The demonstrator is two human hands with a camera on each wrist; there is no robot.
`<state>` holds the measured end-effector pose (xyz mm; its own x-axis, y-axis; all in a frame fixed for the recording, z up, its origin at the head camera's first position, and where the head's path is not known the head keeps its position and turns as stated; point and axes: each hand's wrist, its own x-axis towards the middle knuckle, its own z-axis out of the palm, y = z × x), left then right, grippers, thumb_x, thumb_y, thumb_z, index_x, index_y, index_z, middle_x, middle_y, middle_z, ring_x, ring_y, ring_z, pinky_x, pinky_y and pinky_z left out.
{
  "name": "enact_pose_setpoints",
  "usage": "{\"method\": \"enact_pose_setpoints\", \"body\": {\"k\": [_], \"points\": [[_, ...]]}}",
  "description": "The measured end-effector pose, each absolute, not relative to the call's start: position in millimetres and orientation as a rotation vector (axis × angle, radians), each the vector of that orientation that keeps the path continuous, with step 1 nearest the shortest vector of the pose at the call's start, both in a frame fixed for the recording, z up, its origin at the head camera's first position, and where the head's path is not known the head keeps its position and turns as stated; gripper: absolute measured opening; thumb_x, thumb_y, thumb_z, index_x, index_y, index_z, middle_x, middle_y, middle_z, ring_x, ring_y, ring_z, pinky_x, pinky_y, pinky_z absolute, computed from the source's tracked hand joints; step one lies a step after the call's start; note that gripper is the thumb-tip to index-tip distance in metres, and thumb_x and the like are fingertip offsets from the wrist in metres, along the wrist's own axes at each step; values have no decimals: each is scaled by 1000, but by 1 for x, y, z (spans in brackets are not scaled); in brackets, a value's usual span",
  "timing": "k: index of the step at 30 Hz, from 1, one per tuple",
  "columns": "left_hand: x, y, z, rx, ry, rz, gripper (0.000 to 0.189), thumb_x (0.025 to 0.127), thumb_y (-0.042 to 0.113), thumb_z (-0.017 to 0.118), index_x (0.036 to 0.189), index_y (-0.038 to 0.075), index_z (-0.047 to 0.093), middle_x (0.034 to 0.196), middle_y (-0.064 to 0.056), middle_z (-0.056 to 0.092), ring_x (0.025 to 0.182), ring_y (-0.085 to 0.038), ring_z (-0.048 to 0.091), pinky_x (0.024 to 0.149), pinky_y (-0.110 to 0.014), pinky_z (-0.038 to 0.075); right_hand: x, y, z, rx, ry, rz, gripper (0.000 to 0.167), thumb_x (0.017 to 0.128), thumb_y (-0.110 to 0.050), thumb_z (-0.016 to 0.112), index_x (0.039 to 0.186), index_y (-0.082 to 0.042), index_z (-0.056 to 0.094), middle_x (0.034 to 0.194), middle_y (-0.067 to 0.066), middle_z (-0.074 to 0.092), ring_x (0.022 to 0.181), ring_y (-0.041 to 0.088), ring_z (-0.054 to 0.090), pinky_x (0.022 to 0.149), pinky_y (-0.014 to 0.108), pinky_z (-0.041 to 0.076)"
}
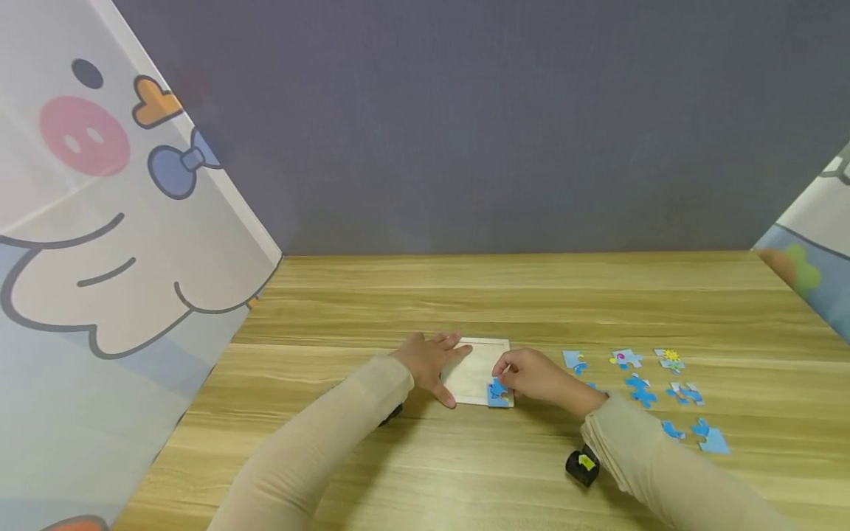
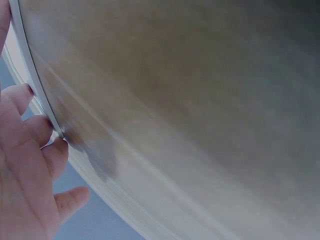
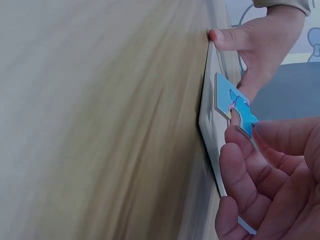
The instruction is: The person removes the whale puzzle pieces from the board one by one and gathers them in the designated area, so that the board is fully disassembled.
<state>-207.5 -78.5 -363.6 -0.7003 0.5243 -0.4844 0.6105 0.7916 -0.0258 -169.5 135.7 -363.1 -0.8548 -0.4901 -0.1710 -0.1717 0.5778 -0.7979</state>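
Note:
A pale, shallow puzzle tray (image 1: 474, 372) with a raised rim lies on the wooden table. My left hand (image 1: 430, 363) rests with spread fingers along its left side, the thumb at the lower left corner. In the left wrist view, several fingertips (image 2: 59, 145) touch the tray's edge. Between thumb and forefinger, my right hand (image 1: 534, 377) pinches a blue jigsaw piece (image 1: 496, 394). The piece is over the tray's lower right corner. Seen from the right wrist, this jigsaw piece (image 3: 227, 95) tilts above the tray's surface, and the other fingers of the right hand are curled below it.
Several loose blue jigsaw pieces (image 1: 641, 391) lie to the right of the tray, some partly behind the right forearm. A black wrist camera (image 1: 583, 467) hangs under the right wrist. A dark panel (image 1: 505, 133) closes the table's back, and a cartoon-printed panel (image 1: 133, 243) stands left.

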Motion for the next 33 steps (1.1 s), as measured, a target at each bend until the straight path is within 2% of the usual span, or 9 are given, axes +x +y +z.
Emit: {"method": "enact_pose_setpoints", "body": {"k": [10,24,33], "points": [[-206,-78,-363,841,2517,-246,105,72,66,66,155,28,13,160,3,6,145,-14,10,114,-48,17,-162,164,-364,-430,2420,-1194,10,91,-3,55,93,1,64,72,3,59,63,16,60,58,32,50],[-205,-78,-359,852,2525,-205,105,72,63,68,155,26,16,160,0,9,145,-17,13,113,-49,20,-152,213,-361,-508,2459,-1155,13,94,-5,55,98,5,63,70,0,56,58,14,51,53,26,45],[-204,-78,-358,869,2529,-202,104,71,63,69,155,25,19,159,-1,12,145,-19,16,113,-50,20,-144,244,-357,-552,2384,-1120,10,94,-3,53,94,2,61,71,-1,53,59,10,49,54,26,44]]}}
